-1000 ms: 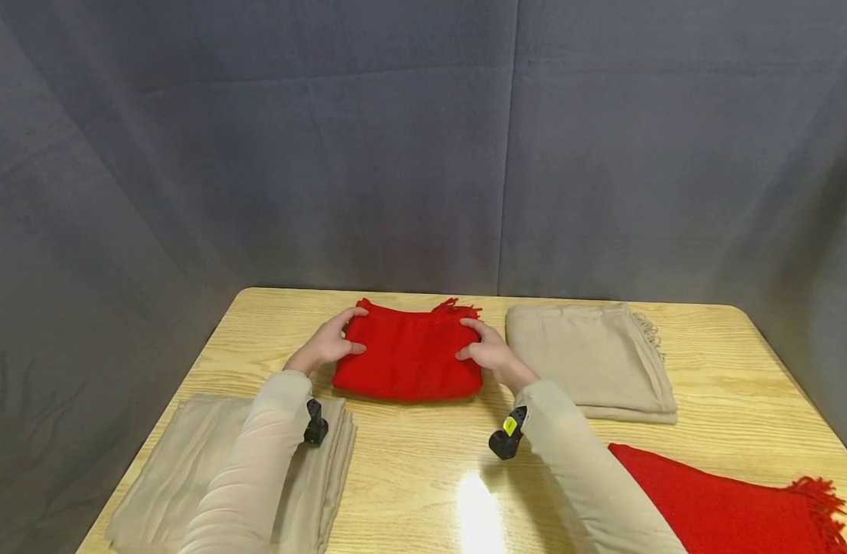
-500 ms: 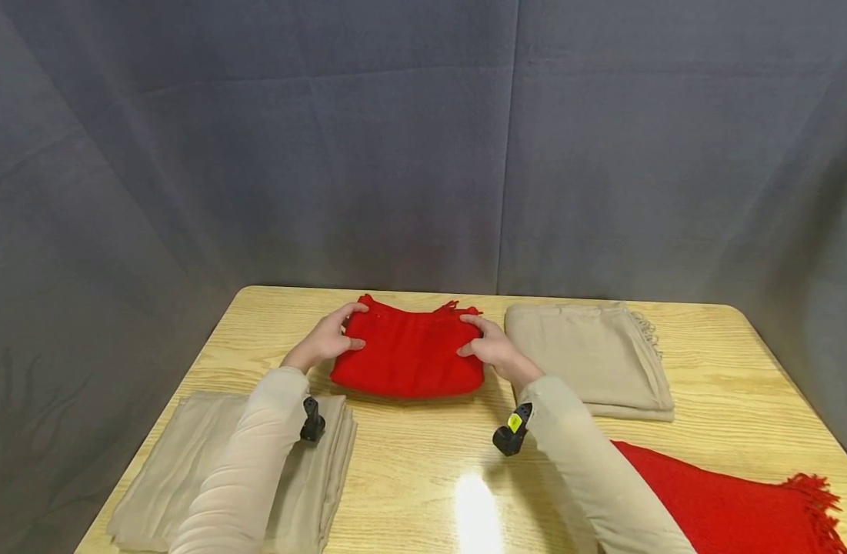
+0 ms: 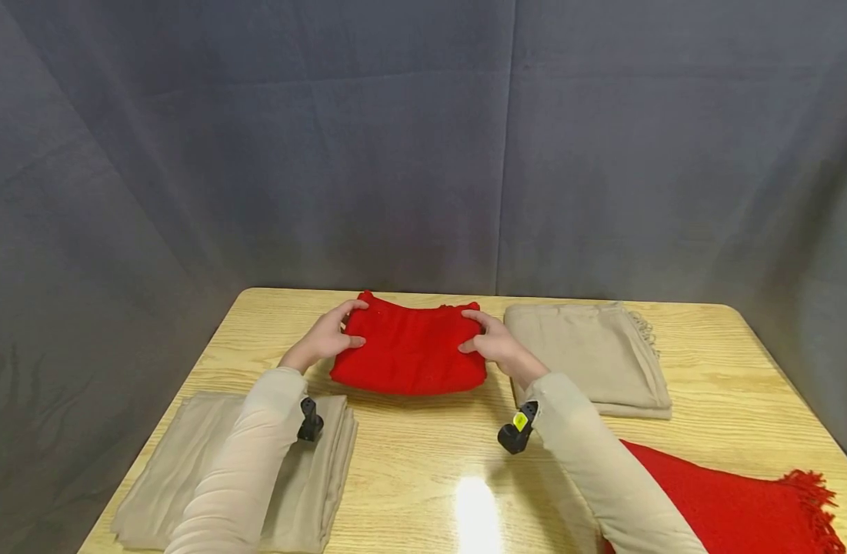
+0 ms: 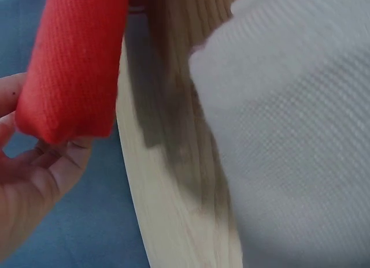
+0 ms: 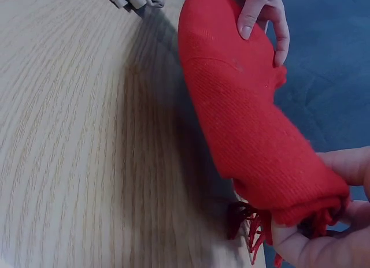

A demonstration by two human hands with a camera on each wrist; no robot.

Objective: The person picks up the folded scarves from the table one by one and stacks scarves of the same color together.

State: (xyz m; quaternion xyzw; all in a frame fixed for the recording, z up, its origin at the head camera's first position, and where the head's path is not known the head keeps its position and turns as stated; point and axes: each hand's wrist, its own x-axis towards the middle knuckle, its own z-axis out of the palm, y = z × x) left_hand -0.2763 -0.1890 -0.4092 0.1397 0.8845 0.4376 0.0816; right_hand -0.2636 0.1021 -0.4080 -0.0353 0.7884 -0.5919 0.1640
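- As seen from the head view, the folded red scarf (image 3: 409,354) sits toward the far middle of the counter (image 3: 423,454), its long axis running left to right across the person's front; the fringe points to the far edge, at the right far corner.
- Left hand (image 3: 324,338) grasps the scarf's left end: fingers curled over the far corner, thumb on top. The left wrist view shows fingers under the raised red edge.
- Right hand (image 3: 495,345) grasps the scarf's right end in like manner, fingers wrapped round the far corner. The right wrist view shows that end lifted clear of the wood, fringe hanging beneath, a shadow under it.
- Count of red pieces: two. The second red scarf (image 3: 728,500) lies at the near right, fringe pointing right, partly under the right sleeve (image 3: 596,462).
- Count of beige pieces: two. One folded beige scarf (image 3: 596,354) lies just right of the held one, its fringe on the far right side; one beige stack (image 3: 188,477) lies at the near left beneath the left sleeve (image 3: 250,462).
- Grey cloth backdrop (image 3: 423,146) stands behind the counter.
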